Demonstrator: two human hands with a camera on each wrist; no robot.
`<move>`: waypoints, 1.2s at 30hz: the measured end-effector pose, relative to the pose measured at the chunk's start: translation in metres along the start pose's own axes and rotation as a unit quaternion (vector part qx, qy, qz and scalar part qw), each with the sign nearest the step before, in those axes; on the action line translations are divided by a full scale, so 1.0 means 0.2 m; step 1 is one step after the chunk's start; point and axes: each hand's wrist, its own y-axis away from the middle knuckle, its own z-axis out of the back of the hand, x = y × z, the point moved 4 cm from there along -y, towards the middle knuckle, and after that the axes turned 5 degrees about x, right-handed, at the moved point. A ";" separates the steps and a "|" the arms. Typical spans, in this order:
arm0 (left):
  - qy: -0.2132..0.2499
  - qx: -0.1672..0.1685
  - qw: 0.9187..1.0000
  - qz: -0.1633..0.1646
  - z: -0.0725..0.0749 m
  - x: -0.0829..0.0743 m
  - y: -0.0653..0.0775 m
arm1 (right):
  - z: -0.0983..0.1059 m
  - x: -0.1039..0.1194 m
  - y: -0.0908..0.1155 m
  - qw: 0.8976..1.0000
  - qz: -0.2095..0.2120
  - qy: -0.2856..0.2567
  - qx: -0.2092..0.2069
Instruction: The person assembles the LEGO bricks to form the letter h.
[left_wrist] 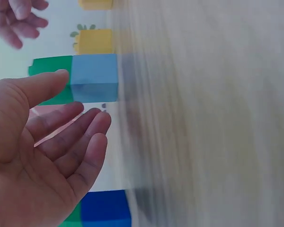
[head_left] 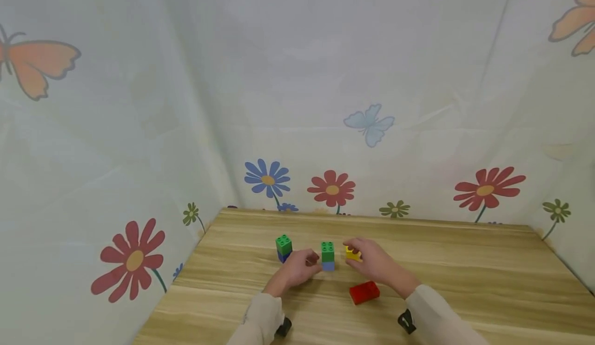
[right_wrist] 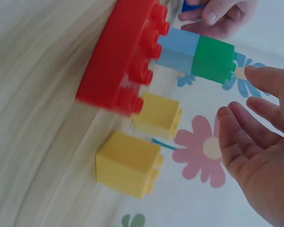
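My left hand (head_left: 297,271) hovers between two small stacks of toy building bricks, loosely bent fingers holding nothing. Its fingertips are right beside the nearer stack, a green brick (head_left: 327,252) on a light blue brick (head_left: 328,266). On its other side stands a green brick (head_left: 283,244) over a dark blue brick (left_wrist: 106,208), partly hidden by the hand in the head view. My right hand (head_left: 373,261) is spread above two yellow bricks, one (right_wrist: 128,163) nearer its wrist camera than the other (right_wrist: 156,113). It grips nothing; in the head view its fingers partly cover the yellow.
A longer red brick (head_left: 364,293) lies on the wood-grain table (head_left: 465,272), in front of the yellow bricks and closer to me. Behind the table's far edge hangs a pale cloth (head_left: 418,179) printed with flowers and butterflies; it also covers the left side.
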 end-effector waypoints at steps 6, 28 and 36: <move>-0.019 -0.014 1.000 -0.012 0.04 -0.01 0.07 | 0.05 -0.02 0.09 1.000 0.009 0.019 0.000; -0.013 -0.065 0.998 0.021 0.21 0.19 0.27 | 0.04 -0.13 0.27 0.996 0.020 0.058 0.068; -0.057 -0.104 0.989 0.090 0.28 0.25 0.29 | 0.02 -0.12 0.28 0.994 0.027 0.049 0.094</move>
